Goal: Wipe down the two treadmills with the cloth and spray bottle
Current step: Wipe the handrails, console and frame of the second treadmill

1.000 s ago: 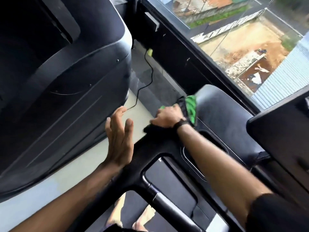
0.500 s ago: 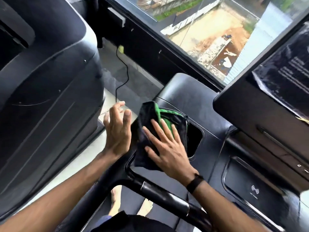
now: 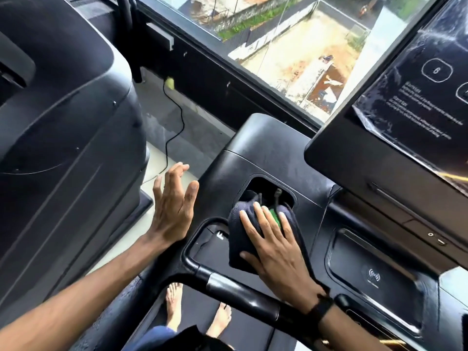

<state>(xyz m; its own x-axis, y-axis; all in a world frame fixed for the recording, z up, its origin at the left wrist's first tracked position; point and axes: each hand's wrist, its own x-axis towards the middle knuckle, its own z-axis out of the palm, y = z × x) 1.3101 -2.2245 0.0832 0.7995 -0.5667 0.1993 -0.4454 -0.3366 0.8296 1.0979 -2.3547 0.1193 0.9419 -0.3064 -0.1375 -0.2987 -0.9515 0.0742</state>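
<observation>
Near, bare feet (image 3: 174, 304) on the belt. Right hand (image 3: 274, 252) flat, fingers straight, pressing the cloth (image 3: 240, 239) onto the treadmill console (image 3: 273, 153) beside the cup recess (image 3: 268, 186); left hand (image 3: 172, 211) open, empty, hovering. Best kept flat, pushing cloth into recess corners. No spray bottle visible.

A dark cloth (image 3: 243, 239) with a green patch showing is bunched on the black console (image 3: 276, 158) of the near treadmill, pressed flat under the right hand (image 3: 276, 252), its far end tucked into the rim of a recessed pocket (image 3: 268, 188). The second treadmill (image 3: 71, 138), also black, is seen to the left, its large moulded housing separated from the first by a strip of floor.
</observation>
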